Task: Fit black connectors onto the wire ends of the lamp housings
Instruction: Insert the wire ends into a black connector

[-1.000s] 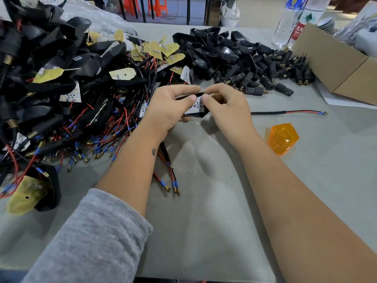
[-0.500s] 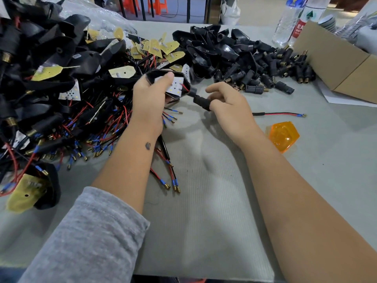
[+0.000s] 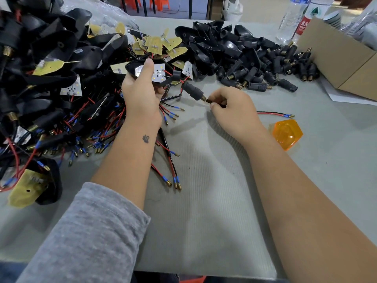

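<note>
Lamp housing (image 3: 151,73), black with a white LED board showing inside, is held up over the counter (image 3: 204,211) in the left hand (image 3: 142,92), the thumb pressed across its open face and the fingers curled underneath. Red and black wires (image 3: 179,82) are seen running out of its right end and into a black connector (image 3: 193,91), which is lifted at a slant just right of the housing. At the connector's brass tip, the sheathed wire is pinched by the right hand (image 3: 232,109) between thumb and curled fingers, so both hands are closed on something. To the left, a big heap of wired housings (image 3: 51,78) is spread out, with blue-sleeved, brass-tipped wire ends fanned toward the near edge. Behind the hands, a pile of empty housings and loose connectors (image 3: 255,64) is laid across the far side of the counter. A loose red and black wire (image 3: 275,113) is stretched out right of the right hand, and just near it an orange lens (image 3: 286,133) is resting flat. At far right a cardboard box (image 3: 336,58) is set, with two plastic bottles (image 3: 293,19) standing behind it. A grey sleeve (image 3: 87,237) is pushed up on the left forearm.
</note>
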The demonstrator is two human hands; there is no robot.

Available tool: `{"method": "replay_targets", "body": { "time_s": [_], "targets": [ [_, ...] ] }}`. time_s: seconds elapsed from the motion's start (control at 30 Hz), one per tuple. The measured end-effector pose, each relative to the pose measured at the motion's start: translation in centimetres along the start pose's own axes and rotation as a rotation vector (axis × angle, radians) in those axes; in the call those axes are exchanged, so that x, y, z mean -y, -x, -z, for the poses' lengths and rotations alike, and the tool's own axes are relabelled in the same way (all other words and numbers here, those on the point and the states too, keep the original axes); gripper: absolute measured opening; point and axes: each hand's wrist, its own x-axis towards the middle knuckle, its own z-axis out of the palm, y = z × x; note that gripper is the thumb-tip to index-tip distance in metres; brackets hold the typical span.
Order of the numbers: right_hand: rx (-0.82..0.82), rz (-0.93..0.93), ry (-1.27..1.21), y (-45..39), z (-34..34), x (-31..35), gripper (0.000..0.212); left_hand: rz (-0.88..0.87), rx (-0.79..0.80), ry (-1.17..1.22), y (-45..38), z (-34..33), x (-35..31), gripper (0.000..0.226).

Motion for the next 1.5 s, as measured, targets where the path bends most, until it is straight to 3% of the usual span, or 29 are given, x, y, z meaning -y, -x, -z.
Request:
{"method": "replay_targets", "body": {
  "time_s": [0.13,0.57,0.83,0.97,1.13,1.5],
  "targets": [
    [-0.006,0.030,0.034,0.0,0.0,-0.2,0.011,0.006,-0.018,0.023,-0.2,0.1,0.0,0.006],
    [-0.081,0.033,-0.379,0.6,0.8,0.6,0.014,0.015,0.010,-0.061,0.0,0.0,0.0,0.003],
    [-0.113,0.074,-0.429,0.7,0.9,0.7,0.018,0.024,0.081,-0.089,-0.1,0.1,0.2,0.006],
    [-0.099,0.011,-0.475,0.7,0.7,0.9,0.021,0.001,0.092,-0.118,0.1,-0.2,0.5,0.007],
    [-0.063,-0.078,-0.304,0.6,0.8,0.2,0.016,0.017,0.049,-0.097,-0.1,0.0,0.7,0.004],
    [-0.111,0.013,-0.157,0.1,0.3,-0.4,0.012,0.024,0.033,-0.167,-0.6,0.1,0.9,0.009]
  ]
}}
